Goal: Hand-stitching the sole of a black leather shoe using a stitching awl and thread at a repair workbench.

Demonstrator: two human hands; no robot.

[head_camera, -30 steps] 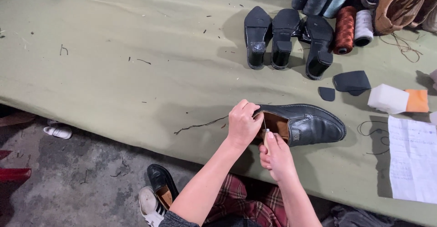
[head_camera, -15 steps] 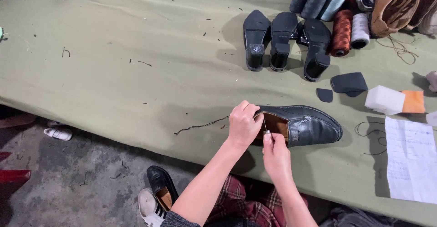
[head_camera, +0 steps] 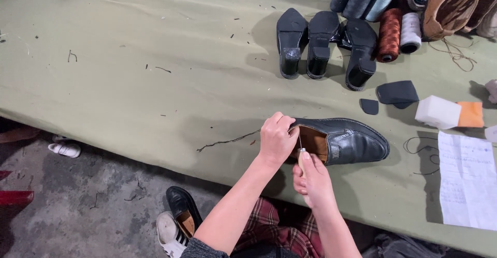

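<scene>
A black leather slip-on shoe with a tan lining (head_camera: 347,141) is seen lying on its sole near the front edge of a bench covered in olive-green cloth (head_camera: 155,82), toe pointing away from the hands. The heel rim of the shoe is pinched in the closed grip of the left hand (head_camera: 277,140), the fingers curled over the back edge. Just below the heel, a small wooden-handled awl with a thin metal point (head_camera: 301,153) is clasped in the tight grip of the right hand (head_camera: 312,180), its tip set against the shoe's heel rim. A dark thread (head_camera: 228,141) is trailed across the cloth away from the shoe's heel. Beyond the shoe, three black block-heeled shoes (head_camera: 321,43) are laid soles up, with spools of rust and grey thread (head_camera: 398,33) beside them. Past the shoe's toe lie dark rubber cut-outs (head_camera: 396,92), a white foam block (head_camera: 437,111) and a sheet of paper (head_camera: 468,180).
</scene>
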